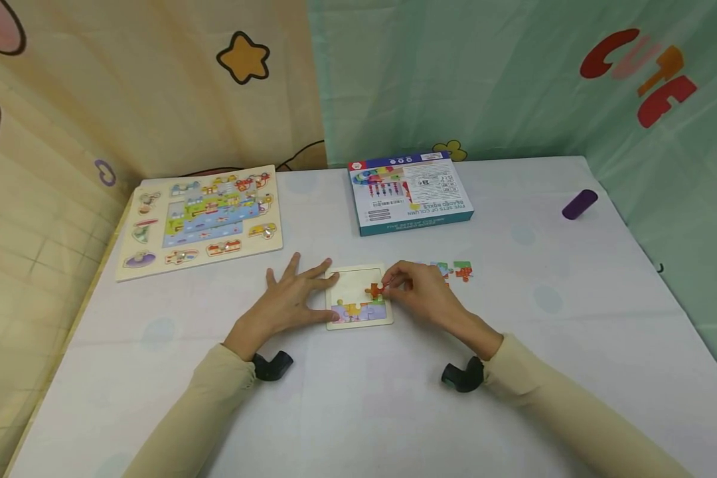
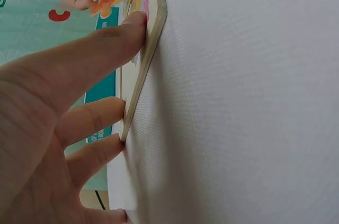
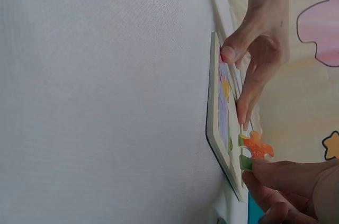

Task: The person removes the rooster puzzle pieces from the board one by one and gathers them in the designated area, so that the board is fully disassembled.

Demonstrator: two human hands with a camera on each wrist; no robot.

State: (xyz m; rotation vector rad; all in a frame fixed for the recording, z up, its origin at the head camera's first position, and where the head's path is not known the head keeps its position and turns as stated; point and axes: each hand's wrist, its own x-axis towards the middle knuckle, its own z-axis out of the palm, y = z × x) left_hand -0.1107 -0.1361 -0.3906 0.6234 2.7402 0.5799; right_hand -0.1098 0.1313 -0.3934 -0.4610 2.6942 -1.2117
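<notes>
The right hand pinches an orange piece over the tray; the left hand, fingers spread, touches the tray's left edge. Loose pieces lie right of it.

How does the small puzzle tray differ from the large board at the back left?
The small puzzle tray is much smaller than the large board. The tray's border is plain, while the board's carries colourful pictures. The left hand touches the tray, but no hand touches the board. Both have pale borders and lie on the white tabletop.
</notes>
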